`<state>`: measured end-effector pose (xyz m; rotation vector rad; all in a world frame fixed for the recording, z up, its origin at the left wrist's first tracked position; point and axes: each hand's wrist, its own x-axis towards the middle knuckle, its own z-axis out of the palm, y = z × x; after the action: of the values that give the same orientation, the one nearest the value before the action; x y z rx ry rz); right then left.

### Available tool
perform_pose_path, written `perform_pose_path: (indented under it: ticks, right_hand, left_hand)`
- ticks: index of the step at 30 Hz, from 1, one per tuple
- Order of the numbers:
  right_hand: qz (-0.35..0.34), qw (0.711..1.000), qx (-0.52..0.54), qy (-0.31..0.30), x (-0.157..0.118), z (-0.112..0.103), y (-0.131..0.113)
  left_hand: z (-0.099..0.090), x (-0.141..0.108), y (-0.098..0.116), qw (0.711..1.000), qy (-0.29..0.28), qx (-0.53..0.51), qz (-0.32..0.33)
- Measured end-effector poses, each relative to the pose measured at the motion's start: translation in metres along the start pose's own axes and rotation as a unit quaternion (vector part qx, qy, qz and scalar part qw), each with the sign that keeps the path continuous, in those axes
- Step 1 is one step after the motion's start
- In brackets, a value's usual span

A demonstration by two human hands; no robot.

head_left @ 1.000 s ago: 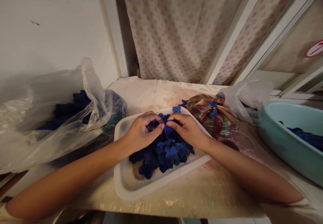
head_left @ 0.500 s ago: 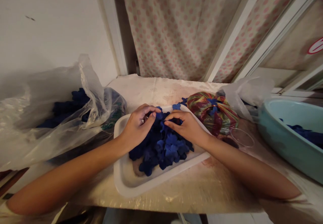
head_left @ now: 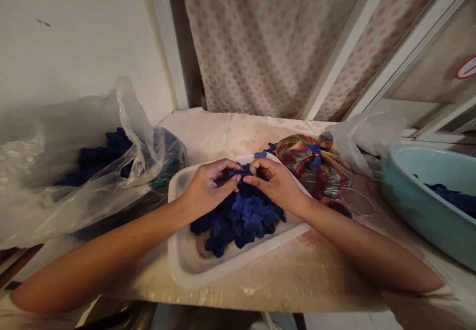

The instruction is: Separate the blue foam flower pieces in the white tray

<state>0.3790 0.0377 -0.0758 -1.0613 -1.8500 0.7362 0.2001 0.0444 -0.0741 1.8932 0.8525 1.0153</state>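
A white tray (head_left: 182,275) lies on the covered table with a heap of dark blue flower-shaped pieces (head_left: 247,216) in it. Above the back part of the heap, my left hand (head_left: 213,184) pinches one blue piece (head_left: 241,173) between thumb and fingers. My right hand (head_left: 273,179) grips the same piece from the other side, its fingertips close to those of my left hand. The fingers partly cover the piece, so its full outline is hidden.
On the left, a clear plastic bag (head_left: 139,151) holds more blue pieces. A striped, tied bundle (head_left: 316,166) with blue pieces on top sits behind the tray's right side. Farther right are a clear bag (head_left: 366,137) and a turquoise basin (head_left: 420,211) containing blue pieces.
My left hand has moved right, and the two hands are now closer together. A blue piece is now held between both hands' fingertips.
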Motion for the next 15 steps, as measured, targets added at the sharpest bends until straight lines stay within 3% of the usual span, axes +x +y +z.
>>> perform_pose_path:
  ticks: [4,15]
  right_hand:
    - [0.002,0.999,0.033,0.038,0.0002,-0.0007,0.0012]
    - [-0.035,0.998,-0.04,-0.02,-0.0023,-0.0045,-0.0025]
  left_hand:
    - [0.0001,0.0,0.0004,0.999,-0.017,-0.022,-0.031]
    - [-0.0017,0.0048,0.0014,0.994,-0.021,-0.078,-0.068]
